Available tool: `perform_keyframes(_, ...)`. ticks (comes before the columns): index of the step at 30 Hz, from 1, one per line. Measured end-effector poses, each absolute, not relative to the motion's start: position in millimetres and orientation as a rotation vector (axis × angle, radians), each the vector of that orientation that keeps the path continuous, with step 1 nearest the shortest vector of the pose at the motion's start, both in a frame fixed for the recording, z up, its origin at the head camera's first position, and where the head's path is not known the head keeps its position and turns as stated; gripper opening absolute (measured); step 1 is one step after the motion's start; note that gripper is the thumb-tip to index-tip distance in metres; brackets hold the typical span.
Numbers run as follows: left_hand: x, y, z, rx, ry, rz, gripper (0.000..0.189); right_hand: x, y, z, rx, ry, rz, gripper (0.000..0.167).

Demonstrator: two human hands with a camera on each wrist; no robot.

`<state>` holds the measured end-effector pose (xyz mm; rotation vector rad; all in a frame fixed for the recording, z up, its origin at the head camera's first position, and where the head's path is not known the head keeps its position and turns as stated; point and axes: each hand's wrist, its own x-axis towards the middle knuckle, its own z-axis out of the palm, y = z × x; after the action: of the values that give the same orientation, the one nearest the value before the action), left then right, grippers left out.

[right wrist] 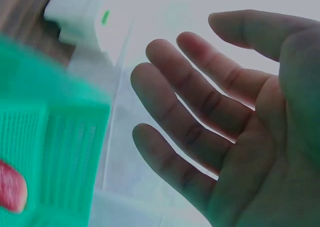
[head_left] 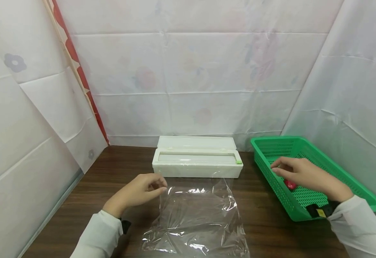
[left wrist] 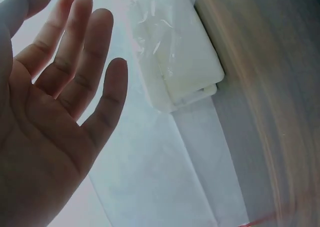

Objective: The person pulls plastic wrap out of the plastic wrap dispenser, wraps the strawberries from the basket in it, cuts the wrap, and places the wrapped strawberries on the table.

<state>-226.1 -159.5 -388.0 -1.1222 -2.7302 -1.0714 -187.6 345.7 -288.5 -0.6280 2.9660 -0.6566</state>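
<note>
A sheet of clear plastic wrap (head_left: 197, 218) lies over the brown table, running from the front of a white wrap dispenser box (head_left: 197, 170) with its lid raised. My left hand (head_left: 138, 191) hovers beside the wrap's upper left edge; the left wrist view shows its fingers (left wrist: 95, 52) loosely bent with nothing held. Over the green basket (head_left: 276, 186) hangs my right hand (head_left: 307, 173), relaxed and holding nothing in the right wrist view. Beneath it in the basket lies a red object (head_left: 290, 184), partly hidden by the hand; its kind is unclear.
A small green piece (head_left: 238, 162) sits at the right end of the dispenser. White patterned sheeting (head_left: 201, 79) stands behind the table and along both sides. The brown table (head_left: 88, 190) extends left of the wrap.
</note>
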Motion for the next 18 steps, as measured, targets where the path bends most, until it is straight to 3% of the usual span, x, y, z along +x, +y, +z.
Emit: perform_keyframes(18,-220,-146,-396,-1.200,-2.529,-0.885,0.008,-231,408,-302,-0.407,2.997,-0.410,0.033)
